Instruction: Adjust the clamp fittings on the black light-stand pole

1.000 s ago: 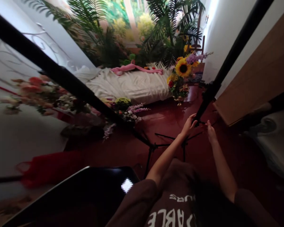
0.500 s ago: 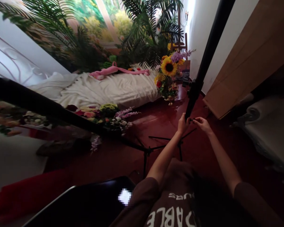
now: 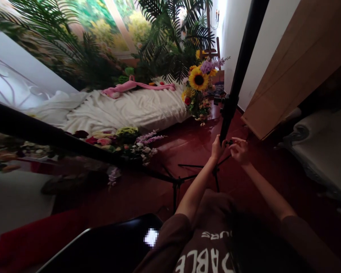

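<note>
My left hand is wrapped around the lower part of a black stand pole, which leans up and to the right. On the pole's right side, a small dark tightening knob sticks out. The fingertips of my right hand are bent and meet at this knob, though low light blurs the exact contact. Higher on the pole is a black clamp collar with its own knob. Below my hands, thin tripod legs spread over the red floor.
A second black pole slants across the left side. Behind it lie artificial flowers and a cream-draped platform with a pink plush toy. Sunflowers stand at its end. Brown panels lean at right, near a rolled sheet.
My right hand's fingers have curled more and turned at the knob. My left hand keeps its hold on the pole. The whole view has shifted slightly.
</note>
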Available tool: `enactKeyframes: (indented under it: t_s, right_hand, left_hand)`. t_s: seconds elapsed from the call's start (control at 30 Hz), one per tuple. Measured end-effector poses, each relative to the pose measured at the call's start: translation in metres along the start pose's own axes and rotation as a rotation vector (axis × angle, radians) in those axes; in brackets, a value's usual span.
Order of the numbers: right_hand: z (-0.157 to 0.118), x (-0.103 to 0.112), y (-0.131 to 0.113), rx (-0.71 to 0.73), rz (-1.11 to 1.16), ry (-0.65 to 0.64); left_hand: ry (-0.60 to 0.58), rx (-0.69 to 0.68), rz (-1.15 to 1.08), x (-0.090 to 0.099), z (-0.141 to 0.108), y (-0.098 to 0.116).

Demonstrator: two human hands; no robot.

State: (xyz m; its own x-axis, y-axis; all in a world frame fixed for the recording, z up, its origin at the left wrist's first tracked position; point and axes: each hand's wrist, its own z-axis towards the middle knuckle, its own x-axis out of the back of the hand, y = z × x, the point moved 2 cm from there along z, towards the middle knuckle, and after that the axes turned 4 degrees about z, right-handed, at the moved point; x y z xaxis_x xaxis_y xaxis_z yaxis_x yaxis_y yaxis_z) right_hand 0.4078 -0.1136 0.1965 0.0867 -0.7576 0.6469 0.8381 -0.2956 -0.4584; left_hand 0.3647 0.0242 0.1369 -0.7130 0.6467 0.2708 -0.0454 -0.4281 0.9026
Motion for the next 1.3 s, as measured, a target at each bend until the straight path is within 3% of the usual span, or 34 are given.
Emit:
enactKeyframes:
  t_s: [0.13, 0.27, 0.4, 0.7, 1.0, 1.13, 1.3]
  right_hand:
    - [0.068, 0.021, -0.039, 0.063, 0.144, 0.176]
    - [0.141, 0.030, -0.080, 0.149, 0.255, 0.138]
    - [0.165, 0.032, -0.093, 0.124, 0.228, 0.102]
    - [0.143, 0.010, -0.064, 0.090, 0.208, 0.017]
    - [0.085, -0.033, -0.041, -0.201, 0.198, -0.102]
    - [0.084, -0.031, -0.037, -0.156, 0.310, -0.107]
    - [0.064, -0.008, -0.019, -0.082, 0.397, -0.119]
  left_hand:
    - [0.009, -0.003, -0.005, -0.001, 0.000, 0.001]
    - [-0.008, -0.012, -0.029, -0.001, 0.000, 0.001]
    - [-0.020, 0.005, -0.012, 0.001, 0.000, 0.002]
    - [-0.071, 0.043, -0.015, 0.000, 0.001, -0.005]
    - [-0.096, -0.103, -0.045, -0.003, 0.007, -0.018]
    - [-0.118, -0.121, -0.025, -0.003, 0.008, -0.020]
    - [-0.110, -0.095, 0.062, -0.003, 0.005, -0.021]
